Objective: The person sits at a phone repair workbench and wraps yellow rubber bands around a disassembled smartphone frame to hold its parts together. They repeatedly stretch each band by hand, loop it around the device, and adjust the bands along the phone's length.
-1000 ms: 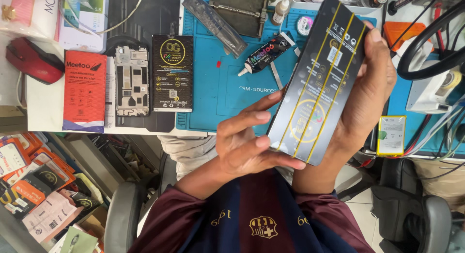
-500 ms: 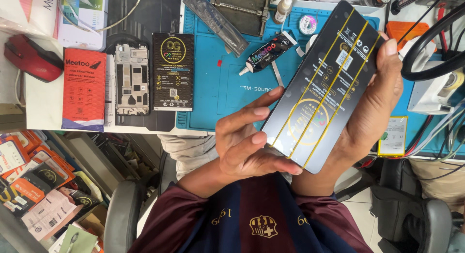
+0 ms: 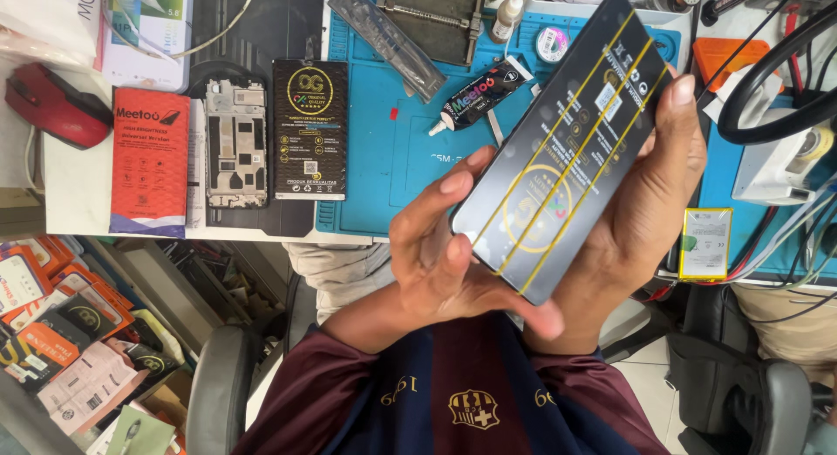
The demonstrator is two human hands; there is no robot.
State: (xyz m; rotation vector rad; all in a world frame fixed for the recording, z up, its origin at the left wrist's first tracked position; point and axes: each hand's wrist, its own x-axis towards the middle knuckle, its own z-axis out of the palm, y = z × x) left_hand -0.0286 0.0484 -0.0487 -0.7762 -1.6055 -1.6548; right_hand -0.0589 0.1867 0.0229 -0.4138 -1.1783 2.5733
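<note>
Both my hands hold a flat black package [image 3: 567,150] wrapped with several yellow rubber bands, tilted with its top end to the upper right. My right hand [image 3: 645,202] cups it from behind and along its right edge, fingertips at the upper right corner. My left hand [image 3: 445,254] grips its lower left edge, with the thumb under the bottom end and a finger against the left side. The package hangs above the near edge of the blue work mat [image 3: 392,141].
On the mat lie a black glue tube [image 3: 475,93], a grey strip [image 3: 388,41] and a metal clamp [image 3: 432,10]. To the left sit a black box [image 3: 310,128], a phone frame [image 3: 235,141], a red box [image 3: 150,159] and a red mouse [image 3: 48,106]. A battery [image 3: 704,243] lies right.
The black package has risen slightly and tilted a little further to the upper right. My left fingers have shifted along its lower left edge.
</note>
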